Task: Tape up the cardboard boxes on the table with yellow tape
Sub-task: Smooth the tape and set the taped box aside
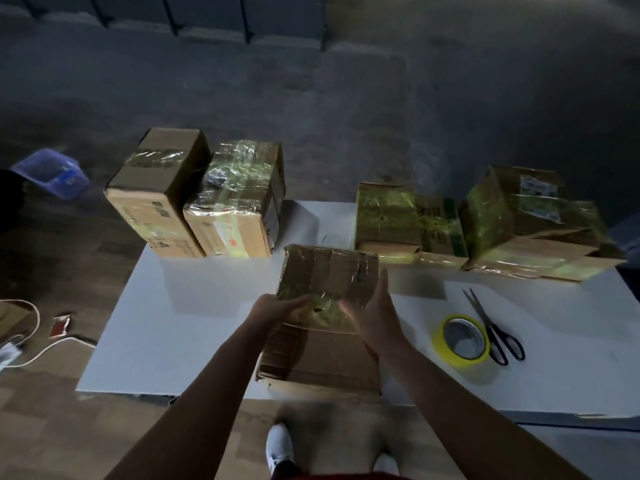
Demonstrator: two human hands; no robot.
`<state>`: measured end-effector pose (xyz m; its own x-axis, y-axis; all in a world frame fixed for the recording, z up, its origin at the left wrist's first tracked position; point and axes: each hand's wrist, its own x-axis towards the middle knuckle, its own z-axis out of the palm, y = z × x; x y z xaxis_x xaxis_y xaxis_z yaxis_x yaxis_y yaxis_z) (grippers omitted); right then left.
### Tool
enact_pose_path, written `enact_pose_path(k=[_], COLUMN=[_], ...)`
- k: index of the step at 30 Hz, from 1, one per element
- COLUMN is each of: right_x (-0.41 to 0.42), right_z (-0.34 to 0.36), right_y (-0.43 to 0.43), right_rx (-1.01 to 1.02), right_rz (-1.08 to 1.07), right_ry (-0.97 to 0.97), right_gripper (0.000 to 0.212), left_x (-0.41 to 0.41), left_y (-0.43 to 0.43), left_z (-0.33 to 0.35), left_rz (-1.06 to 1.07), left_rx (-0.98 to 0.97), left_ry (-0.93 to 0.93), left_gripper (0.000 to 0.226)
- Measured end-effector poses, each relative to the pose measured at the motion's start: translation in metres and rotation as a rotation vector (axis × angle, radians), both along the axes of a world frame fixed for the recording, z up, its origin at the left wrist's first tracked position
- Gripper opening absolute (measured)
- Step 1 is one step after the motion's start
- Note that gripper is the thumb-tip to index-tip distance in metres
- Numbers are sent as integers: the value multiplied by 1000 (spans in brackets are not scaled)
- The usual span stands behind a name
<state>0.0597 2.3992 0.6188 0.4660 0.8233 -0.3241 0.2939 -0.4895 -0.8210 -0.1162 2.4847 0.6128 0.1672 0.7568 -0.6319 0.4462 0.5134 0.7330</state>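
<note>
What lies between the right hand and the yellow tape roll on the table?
Nothing: only bare white table between the right hand and the yellow tape roll, in the head view.

The desk (194, 323) runs off the right edge. Print on the far left box (152, 216) is too blurred to read. A blue basket (52, 174) on the floor (311, 116) is smeared; a dark shape (10, 199) is cut by the left edge
</note>
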Motion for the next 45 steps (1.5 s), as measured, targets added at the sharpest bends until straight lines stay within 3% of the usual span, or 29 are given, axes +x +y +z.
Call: enact_pose_path(k=[3, 6, 7, 8, 10, 12, 14, 17, 21, 24, 29, 32, 39, 43, 45], right_x=[5, 10, 12, 16, 22, 26, 28, 29, 20, 7, -8, -14, -14, -13, -10], right_z=[-7, -10, -9, -11, -15, -15, -15, -12, -1, 7, 12, 18, 26, 27, 25], right_y=[0, 0, 0, 0, -1, 0, 1, 5, 11, 17, 30, 41, 67, 64, 64], right_rx=[-81, -108, -132, -165, -250, -268, -257, -210, -164, -154, -143, -115, -147, -191, -189], right_rz=[-88, -108, -103, -102, -151, -188, -176, -147, -196, -230, -252, -228, -127, -61, -29], right_ry=[203, 418, 472, 531, 654, 712, 703, 720, 575, 307, -11, -127, -194, -70, -87], right_gripper=[101, 44, 33, 37, 69, 87, 86, 64, 36, 33, 37, 36, 43, 74, 78], left_x=[-4, -13, -14, -16, -18, -21, -20, -11, -9, -5, -6, -16, -13, -13, -15], left_y=[6, 12, 14, 16, 17, 16, 11, 7, 17, 27, 30, 35, 58, 56, 53], left_z=[3, 2, -2, -6, -14, -23, -29, -27, -19, -7, 18, 18, 28, 26, 23], left_rz=[-47, -154, -155, -148, -160, -135, -92, -29, -60, 158, -168, -199, -117, -92, -91], left_rx=[-201, -292, -275, -239, -224, -299, -324, -186, 2, 113, 103, 218, 327, 353, 375], left_ry=[-128, -282, -337, -388, -518, -625, -614, -523, -271, -4, -67, -20, 124, 132, 161], left_gripper=[56, 55, 54, 55, 61, 67, 70, 51, 25, 38, 44, 40, 44, 41, 42])
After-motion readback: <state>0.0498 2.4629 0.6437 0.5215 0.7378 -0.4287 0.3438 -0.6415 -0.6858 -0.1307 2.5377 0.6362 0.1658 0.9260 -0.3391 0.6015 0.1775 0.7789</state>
